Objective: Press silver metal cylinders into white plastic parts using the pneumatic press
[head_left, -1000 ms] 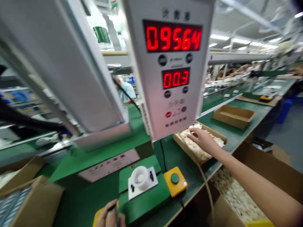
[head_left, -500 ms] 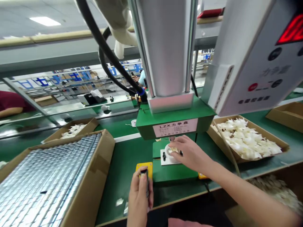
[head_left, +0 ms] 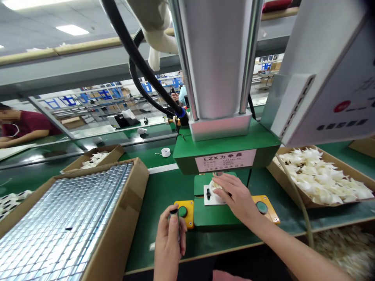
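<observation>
My left hand (head_left: 166,244) is wrapped around a small dark metal cylinder (head_left: 174,212), held upright with the thumb along its side. It is beside the left yellow button box (head_left: 190,219) with its green button. My right hand (head_left: 238,195) reaches under the head of the green press (head_left: 187,162). Its fingertips are bent onto a white plastic part (head_left: 214,184) in the round holder on the white fixture plate (head_left: 207,201). The fingers partly cover that part, so its exact shape is hidden.
A carton (head_left: 117,218) of rows of shiny metal cylinders stands at left. White plastic pieces (head_left: 325,175) fill a carton at right. A second yellow button box (head_left: 271,210) flanks the press. A hose (head_left: 301,207) hangs on the right. A person (head_left: 35,125) sits beyond the bench.
The view has shifted, revealing more of the right button box. My right hand stays at the fixture, its fingers slightly moved on the white part. My left hand keeps the cylinder.
</observation>
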### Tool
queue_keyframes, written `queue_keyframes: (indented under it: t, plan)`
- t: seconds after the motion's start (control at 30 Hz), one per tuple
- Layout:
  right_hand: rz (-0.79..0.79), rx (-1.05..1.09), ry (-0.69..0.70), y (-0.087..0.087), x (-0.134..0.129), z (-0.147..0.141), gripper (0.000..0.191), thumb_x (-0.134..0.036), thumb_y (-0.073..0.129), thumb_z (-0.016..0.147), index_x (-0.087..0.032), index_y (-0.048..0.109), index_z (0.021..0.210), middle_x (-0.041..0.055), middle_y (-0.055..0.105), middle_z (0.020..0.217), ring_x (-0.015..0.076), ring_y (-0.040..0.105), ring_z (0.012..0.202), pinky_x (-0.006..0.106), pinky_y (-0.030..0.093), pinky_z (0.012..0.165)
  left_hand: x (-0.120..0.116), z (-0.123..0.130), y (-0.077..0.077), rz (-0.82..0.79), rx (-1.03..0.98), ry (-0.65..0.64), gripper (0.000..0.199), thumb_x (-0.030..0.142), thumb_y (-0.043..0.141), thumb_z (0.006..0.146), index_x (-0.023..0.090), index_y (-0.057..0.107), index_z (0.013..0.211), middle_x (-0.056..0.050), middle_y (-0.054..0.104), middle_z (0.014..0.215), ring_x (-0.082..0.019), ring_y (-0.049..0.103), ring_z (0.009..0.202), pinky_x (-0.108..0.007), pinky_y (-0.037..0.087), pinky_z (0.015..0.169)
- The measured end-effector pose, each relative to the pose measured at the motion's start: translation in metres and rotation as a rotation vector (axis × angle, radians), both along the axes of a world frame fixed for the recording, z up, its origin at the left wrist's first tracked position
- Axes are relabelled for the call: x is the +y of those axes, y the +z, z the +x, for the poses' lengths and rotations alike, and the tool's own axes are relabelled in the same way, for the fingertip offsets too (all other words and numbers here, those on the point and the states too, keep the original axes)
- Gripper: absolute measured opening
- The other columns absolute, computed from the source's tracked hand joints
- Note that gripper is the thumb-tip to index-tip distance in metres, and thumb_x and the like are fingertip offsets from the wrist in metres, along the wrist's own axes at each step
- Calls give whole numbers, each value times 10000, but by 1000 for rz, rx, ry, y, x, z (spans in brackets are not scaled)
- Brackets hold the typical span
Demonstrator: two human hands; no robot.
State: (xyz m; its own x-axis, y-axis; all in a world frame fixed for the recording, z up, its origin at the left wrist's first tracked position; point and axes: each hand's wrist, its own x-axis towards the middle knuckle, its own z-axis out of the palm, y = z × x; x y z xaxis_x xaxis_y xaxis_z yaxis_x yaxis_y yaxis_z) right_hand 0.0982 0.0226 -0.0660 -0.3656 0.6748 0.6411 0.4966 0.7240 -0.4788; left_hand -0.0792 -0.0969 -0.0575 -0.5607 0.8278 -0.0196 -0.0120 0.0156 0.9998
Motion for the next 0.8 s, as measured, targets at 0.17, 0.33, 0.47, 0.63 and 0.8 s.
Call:
queue_keyframes:
  t: [0.17,0.33,0.47,0.63,0.8]
  plan:
    - [70,-168,-2,-4,-1,4,311,-305,450,920,-252,554,1208,8,543,1290,205,426,1232,402,397,999,2,4,2,-10,107,24,313,478,436,870,256,490,1083,64,528,628,-48,342,311,-157,262,293]
    - [115,-264,-28,-5,-16,27,498,-348,473,903,-214,367,1372,44,355,1444,240,317,1309,412,401,1001,3,-14,-7,-68,389,65,362,490,438,858,241,510,1112,-1,646,813,-81,423,376,-228,408,401]
    - [109,-113,-228,-29,-33,73,422,-296,525,877,-226,457,1287,37,599,1178,199,487,1138,354,429,949,0,-31,-17,-194,763,74,360,478,454,852,240,587,1087,-37,699,895,-179,632,650,-268,495,581]
    - [159,-145,-320,-57,-44,108,269,-230,574,844,-212,584,1113,35,656,952,177,569,931,336,454,839,-2,-38,-31,-153,1084,-49,321,425,449,883,268,576,1131,-17,707,1012,-181,675,832,-239,501,684]
    - [259,-147,-275,-55,-39,100,218,-155,617,801,-188,608,1017,29,671,883,182,578,904,367,441,832,-1,-32,-27,-197,1362,-105,323,405,424,903,278,537,1177,-23,697,1031,-204,683,792,-256,479,586]
